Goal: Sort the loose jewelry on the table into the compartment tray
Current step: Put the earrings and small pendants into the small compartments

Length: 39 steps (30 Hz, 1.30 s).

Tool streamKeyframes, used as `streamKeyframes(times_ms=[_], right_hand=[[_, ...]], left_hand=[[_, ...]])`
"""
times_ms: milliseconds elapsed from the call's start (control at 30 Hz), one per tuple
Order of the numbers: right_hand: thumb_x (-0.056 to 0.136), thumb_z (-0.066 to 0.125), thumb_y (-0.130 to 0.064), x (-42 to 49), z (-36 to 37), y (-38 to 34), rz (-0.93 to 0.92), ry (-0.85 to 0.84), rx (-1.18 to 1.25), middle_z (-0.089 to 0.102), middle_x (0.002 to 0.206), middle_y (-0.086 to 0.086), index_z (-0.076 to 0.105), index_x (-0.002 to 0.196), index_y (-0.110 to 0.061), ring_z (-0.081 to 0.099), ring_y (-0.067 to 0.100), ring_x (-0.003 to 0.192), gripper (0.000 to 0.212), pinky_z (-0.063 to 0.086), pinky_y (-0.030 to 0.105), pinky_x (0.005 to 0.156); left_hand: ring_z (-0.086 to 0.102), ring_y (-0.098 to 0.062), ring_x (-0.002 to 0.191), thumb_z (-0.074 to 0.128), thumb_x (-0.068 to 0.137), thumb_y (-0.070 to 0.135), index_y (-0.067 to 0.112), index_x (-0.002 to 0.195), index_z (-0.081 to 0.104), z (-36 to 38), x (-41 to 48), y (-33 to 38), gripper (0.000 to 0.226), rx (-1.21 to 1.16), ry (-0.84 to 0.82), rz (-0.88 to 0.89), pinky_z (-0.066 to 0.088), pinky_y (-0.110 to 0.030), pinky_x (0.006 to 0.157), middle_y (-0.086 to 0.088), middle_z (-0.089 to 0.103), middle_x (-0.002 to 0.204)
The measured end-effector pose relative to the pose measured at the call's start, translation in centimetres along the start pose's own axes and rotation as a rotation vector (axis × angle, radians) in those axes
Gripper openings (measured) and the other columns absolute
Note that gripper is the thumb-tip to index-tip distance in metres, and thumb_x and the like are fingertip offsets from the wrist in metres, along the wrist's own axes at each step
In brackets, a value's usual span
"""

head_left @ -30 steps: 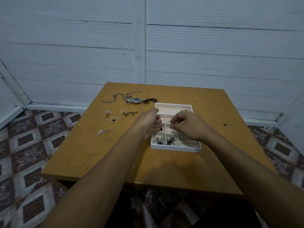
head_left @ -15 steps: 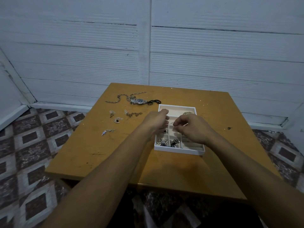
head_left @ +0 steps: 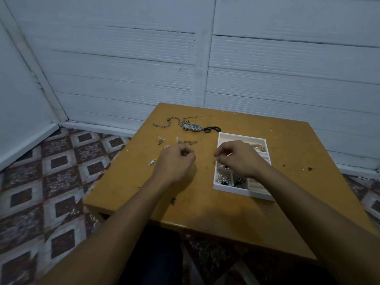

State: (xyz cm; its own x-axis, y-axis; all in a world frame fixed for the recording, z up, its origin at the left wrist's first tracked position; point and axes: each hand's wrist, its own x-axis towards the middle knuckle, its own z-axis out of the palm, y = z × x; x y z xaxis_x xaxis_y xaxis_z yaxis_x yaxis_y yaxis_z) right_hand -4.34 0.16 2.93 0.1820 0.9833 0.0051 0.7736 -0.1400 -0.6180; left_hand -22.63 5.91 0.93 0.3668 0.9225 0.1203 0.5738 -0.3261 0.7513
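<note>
A white compartment tray lies on the right half of the wooden table. Its near compartments hold silvery beads and dark pieces. My right hand hovers over the tray's left side, thumb and fingertips drawn together; whether they pinch anything is hidden. My left hand is left of the tray, fingers curled, nothing visible in it. Loose on the table are a wristwatch, a chain, a black cord and small silver pieces.
Dark specks mark the table to the right of the tray, and another speck lies near the front edge. A white plank wall stands just behind the table. Patterned floor tiles lie to the left.
My left hand has moved left, away from the tray, to the loose pieces. My right hand stays over the tray. The view has shifted, so the table sits further right.
</note>
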Motion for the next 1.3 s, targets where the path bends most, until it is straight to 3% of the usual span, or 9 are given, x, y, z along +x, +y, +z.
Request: streamKeyframes(times_ms=[100, 233, 400, 567, 700, 800, 1000, 1200, 1300], right_hand=[[0.087, 0.065, -0.015, 1.7, 1.5, -2.1, -0.042, -0.029, -0.044, 0.065, 0.091, -0.005, 0.073, 0.1, -0.018, 0.057, 0.01, 0.085, 0.015, 0.036, 0.011, 0.061], [0.086, 0.064, -0.015, 4.2, 4.9, -4.5, -0.077, -0.065, -0.101, 0.063, 0.092, -0.004, 0.072, 0.101, -0.018, 0.059, 0.015, 0.091, 0.016, 0.041, 0.023, 0.071], [0.088, 0.061, -0.021, 7.0, 9.2, -6.2, -0.054, -0.015, -0.17, 0.064, 0.105, 0.001, 0.066, 0.109, -0.021, 0.058, 0.02, 0.094, 0.022, 0.052, 0.034, 0.079], [0.089, 0.06, -0.03, 8.9, 11.4, -6.8, -0.055, 0.03, -0.28, 0.065, 0.101, 0.0, 0.064, 0.104, -0.022, 0.059, 0.022, 0.095, 0.017, 0.051, 0.036, 0.078], [0.09, 0.063, -0.038, 9.7, 12.0, -6.8, -0.053, 0.044, -0.338, 0.065, 0.114, 0.002, 0.061, 0.117, -0.022, 0.058, 0.024, 0.106, 0.032, 0.049, 0.038, 0.086], [0.09, 0.064, -0.037, 10.1, 12.0, -6.9, -0.041, 0.027, -0.331, 0.064, 0.118, 0.002, 0.063, 0.118, -0.023, 0.056, 0.024, 0.111, 0.032, 0.048, 0.039, 0.089], [0.091, 0.062, -0.029, 10.3, 12.2, -7.0, -0.016, 0.024, -0.314, 0.065, 0.099, -0.001, 0.063, 0.092, -0.023, 0.058, 0.02, 0.095, 0.006, 0.052, 0.039, 0.082], [0.094, 0.054, -0.026, 9.7, 12.0, -6.8, -0.011, 0.025, -0.261, 0.062, 0.097, 0.003, 0.059, 0.097, -0.016, 0.057, 0.023, 0.091, 0.012, 0.052, 0.042, 0.081], [0.096, 0.052, -0.025, 8.9, 11.0, -6.5, -0.014, 0.027, -0.155, 0.059, 0.089, 0.001, 0.052, 0.092, -0.019, 0.055, 0.019, 0.083, 0.007, 0.047, 0.035, 0.069]], left_hand=[[0.058, -0.006, 0.086, 0.057, 0.093, 0.027, 0.02, 0.104, 0.07, -2.4, -0.6, -2.8, 0.018, 0.113, 0.041, 0.019, 0.042, -0.018, 0.073, 0.009, 0.064, 0.092], [0.057, -0.005, 0.084, 0.058, 0.092, 0.03, 0.022, 0.107, 0.069, -4.6, -0.7, -5.7, 0.021, 0.209, 0.053, 0.002, 0.043, -0.017, 0.07, 0.007, 0.068, 0.097], [0.059, -0.011, 0.096, 0.055, 0.092, 0.028, 0.02, 0.115, 0.068, -6.1, -0.5, -7.6, 0.027, 0.303, 0.021, 0.046, 0.044, -0.022, 0.078, 0.003, 0.069, 0.109], [0.06, -0.011, 0.096, 0.053, 0.091, 0.023, 0.017, 0.116, 0.068, -6.7, -0.4, -8.8, 0.03, 0.322, -0.004, 0.091, 0.04, -0.02, 0.074, 0.001, 0.069, 0.112], [0.061, -0.013, 0.099, 0.053, 0.092, 0.021, 0.016, 0.116, 0.067, -6.9, -0.1, -9.2, 0.029, 0.301, -0.004, 0.104, 0.043, -0.021, 0.079, -0.001, 0.069, 0.113], [0.06, -0.012, 0.099, 0.052, 0.093, 0.022, 0.018, 0.117, 0.067, -6.7, 0.0, -9.2, 0.029, 0.301, -0.005, 0.106, 0.043, -0.021, 0.078, 0.0, 0.069, 0.114], [0.06, -0.012, 0.1, 0.053, 0.093, 0.022, 0.016, 0.119, 0.066, -6.1, 0.2, -9.0, 0.03, 0.293, 0.008, 0.134, 0.042, -0.019, 0.08, 0.0, 0.068, 0.115], [0.06, -0.012, 0.102, 0.054, 0.093, 0.024, 0.016, 0.121, 0.064, -5.7, 0.1, -8.7, 0.031, 0.25, 0.002, 0.139, 0.048, -0.025, 0.086, 0.001, 0.067, 0.118], [0.059, -0.011, 0.107, 0.054, 0.094, 0.025, 0.017, 0.122, 0.064, -5.4, -0.2, -8.2, 0.03, 0.18, 0.044, 0.104, 0.044, -0.021, 0.086, 0.002, 0.066, 0.119]])
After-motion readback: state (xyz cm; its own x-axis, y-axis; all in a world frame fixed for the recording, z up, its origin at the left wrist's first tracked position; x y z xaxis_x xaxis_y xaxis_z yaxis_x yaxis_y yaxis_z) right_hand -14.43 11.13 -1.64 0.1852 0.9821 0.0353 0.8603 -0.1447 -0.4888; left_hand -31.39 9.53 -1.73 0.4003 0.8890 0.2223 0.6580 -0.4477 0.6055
